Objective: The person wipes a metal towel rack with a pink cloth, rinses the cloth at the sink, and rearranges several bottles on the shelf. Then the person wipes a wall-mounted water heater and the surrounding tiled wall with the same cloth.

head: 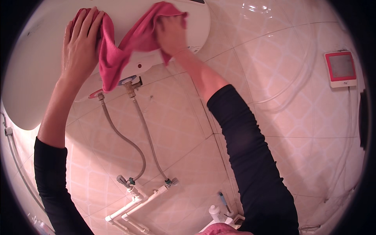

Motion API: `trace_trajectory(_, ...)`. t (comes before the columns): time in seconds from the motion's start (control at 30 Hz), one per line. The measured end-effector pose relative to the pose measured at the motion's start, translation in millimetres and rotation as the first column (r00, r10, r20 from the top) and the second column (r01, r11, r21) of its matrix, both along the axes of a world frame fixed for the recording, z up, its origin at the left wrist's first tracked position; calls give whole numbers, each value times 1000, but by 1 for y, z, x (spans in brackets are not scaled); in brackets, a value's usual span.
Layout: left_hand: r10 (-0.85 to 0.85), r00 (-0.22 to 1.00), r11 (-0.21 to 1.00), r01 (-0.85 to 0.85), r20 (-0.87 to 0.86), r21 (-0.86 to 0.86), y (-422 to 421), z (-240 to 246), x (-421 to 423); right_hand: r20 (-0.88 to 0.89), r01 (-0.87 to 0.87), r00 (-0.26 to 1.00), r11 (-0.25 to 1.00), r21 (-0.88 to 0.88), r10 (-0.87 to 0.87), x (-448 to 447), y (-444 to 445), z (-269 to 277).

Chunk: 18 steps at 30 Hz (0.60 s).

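Note:
A pink cloth (113,58) is stretched between my two hands against the white tank of a wall-mounted water heater (38,67). My left hand (82,41) lies over one end, fingers extended, pressing it on the tank; a fold hangs down beside the wrist. The other end is bunched in my right hand (171,35), which is blurred and hides its own fingertips partly in the fabric. Below the cloth, a brass valve (129,88) and two braided hoses (141,117) come out of the heater's underside.
White pipes (132,205) with shut-off valves run along the tiled wall (182,123) below. At the right, a red-framed panel (340,70) with a cable is mounted on the wall. A white bottle (216,213) and a blue-handled brush (223,201) stand low down near the corner.

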<state>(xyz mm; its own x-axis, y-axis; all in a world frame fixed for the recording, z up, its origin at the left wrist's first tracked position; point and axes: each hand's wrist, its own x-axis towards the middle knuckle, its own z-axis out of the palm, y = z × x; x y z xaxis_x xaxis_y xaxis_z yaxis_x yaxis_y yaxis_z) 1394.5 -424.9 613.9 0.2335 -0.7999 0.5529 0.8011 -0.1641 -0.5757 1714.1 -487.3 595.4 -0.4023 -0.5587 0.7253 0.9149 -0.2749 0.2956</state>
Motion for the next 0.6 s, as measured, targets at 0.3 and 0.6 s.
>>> trace_trajectory(0.3, -17, 998, 999, 16, -61, -29, 10, -33, -17, -315, 169, 936, 986, 12, -156, -4, 9, 2)
trace_trajectory(0.6, -71, 984, 997, 71, -164, -5, 11, -42, -18, -438, 12, 897, 986, 166, 63, 30, -38, 18)
